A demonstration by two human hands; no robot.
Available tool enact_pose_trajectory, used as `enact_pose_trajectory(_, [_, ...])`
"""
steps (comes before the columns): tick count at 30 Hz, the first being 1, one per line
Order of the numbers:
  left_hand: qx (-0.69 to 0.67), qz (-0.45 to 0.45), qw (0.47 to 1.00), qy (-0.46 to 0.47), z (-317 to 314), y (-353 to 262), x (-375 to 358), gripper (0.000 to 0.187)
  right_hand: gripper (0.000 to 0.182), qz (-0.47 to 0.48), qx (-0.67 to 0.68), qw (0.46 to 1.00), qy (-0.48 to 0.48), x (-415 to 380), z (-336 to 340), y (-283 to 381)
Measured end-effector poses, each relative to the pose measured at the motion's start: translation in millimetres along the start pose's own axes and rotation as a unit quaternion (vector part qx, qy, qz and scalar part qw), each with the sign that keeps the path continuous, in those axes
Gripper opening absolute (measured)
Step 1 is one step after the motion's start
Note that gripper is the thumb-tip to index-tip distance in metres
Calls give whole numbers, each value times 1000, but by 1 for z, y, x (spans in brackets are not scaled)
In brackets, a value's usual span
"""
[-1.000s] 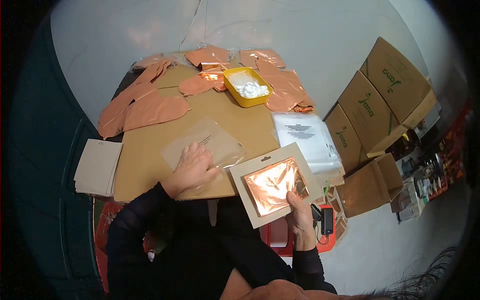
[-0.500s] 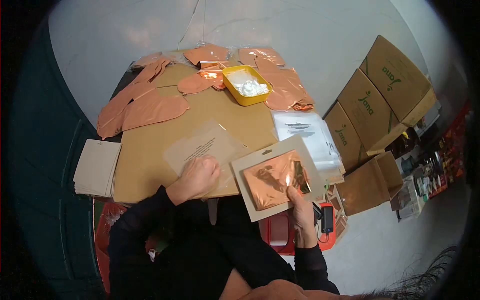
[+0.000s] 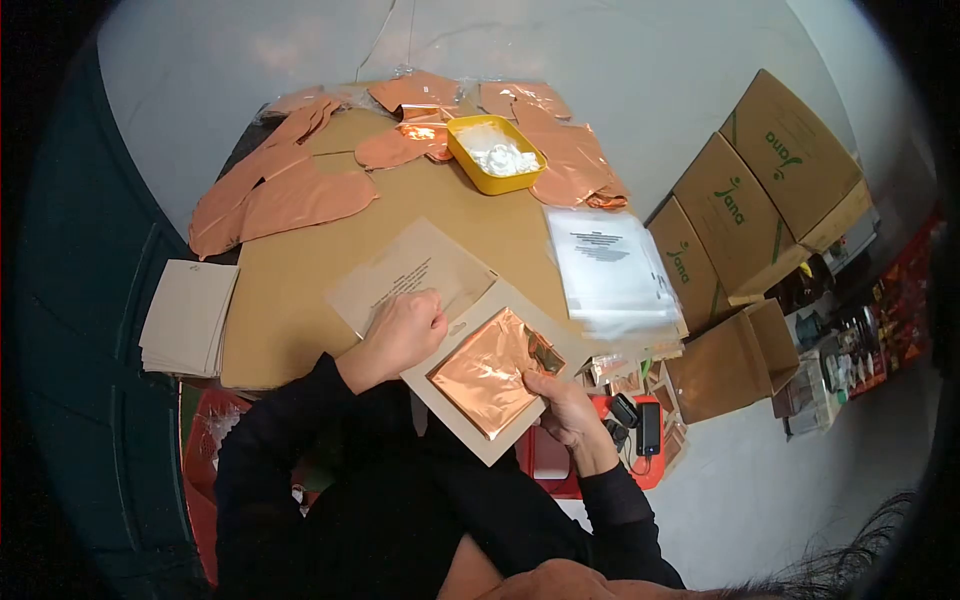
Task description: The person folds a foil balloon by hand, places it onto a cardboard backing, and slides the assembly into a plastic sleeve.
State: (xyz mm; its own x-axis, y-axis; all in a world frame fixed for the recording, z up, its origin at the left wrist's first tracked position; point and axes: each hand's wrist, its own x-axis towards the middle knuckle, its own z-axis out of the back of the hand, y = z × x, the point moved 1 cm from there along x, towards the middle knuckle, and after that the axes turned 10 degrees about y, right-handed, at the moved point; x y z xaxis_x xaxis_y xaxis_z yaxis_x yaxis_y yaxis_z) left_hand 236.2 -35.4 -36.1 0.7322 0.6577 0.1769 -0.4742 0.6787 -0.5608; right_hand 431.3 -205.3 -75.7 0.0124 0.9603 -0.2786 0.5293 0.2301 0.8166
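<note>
In my right hand (image 3: 572, 415) is a beige card (image 3: 487, 449) with a hang slot, and on it a folded copper foil packet (image 3: 488, 372). My thumb presses on the foil from the right side. My left hand (image 3: 405, 328) is closed at the near edge of a clear plastic bag (image 3: 405, 262) with printed text, which lies flat on the brown table (image 3: 300, 335). The upper left edge of the card overlaps the bag, just beside my left fingers. What those fingers pinch is partly hidden by the hand.
Copper foil shapes (image 3: 310, 205) lie along the far and left sides. A yellow tub (image 3: 497, 185) holds white powder. Clear bags (image 3: 612, 265) are stacked at right, blank cards (image 3: 187, 315) at left. Cardboard boxes (image 3: 735, 205) and a phone (image 3: 649, 428) are off to the right.
My right hand has brought the card with the foil packet left and slightly down, up against the bag and my left hand. The left hand has shifted only a little.
</note>
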Motion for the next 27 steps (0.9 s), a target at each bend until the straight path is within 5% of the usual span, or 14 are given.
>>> enact_pose_trajectory(27, [139,-144,978,63,1,-19,-20,18,50,38,41,998,20,14,-24,-18])
